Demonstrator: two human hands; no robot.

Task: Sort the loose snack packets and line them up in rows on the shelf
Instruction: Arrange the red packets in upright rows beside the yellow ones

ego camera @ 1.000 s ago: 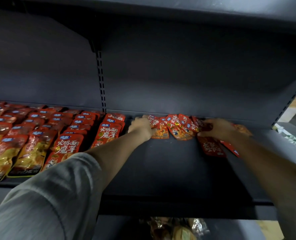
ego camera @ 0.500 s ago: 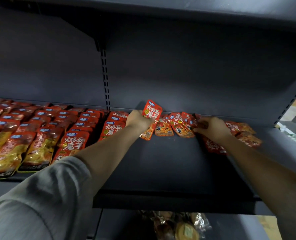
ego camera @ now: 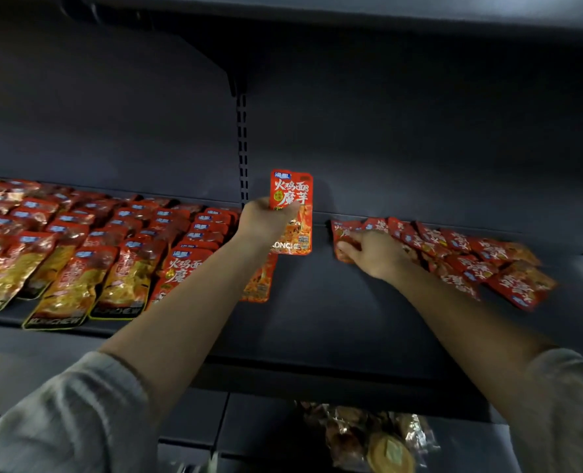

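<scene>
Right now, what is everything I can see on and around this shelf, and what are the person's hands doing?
held packet: one, red with Chinese lettering, upright above the shelf, in the left hand.
lined-up packets: many, red and yellow, in overlapping rows on the shelf's left part.
loose packets: a jumbled heap, red, on the shelf's right part near the back.
shelf: one, dark grey, bare in the middle.
slotted upright: one, dark, on the back panel.
wrapped goods: a few, brownish, on the level below; kind unclear.
left hand: grips the held packet.
right hand: rests on the loose packets' left end.
</scene>
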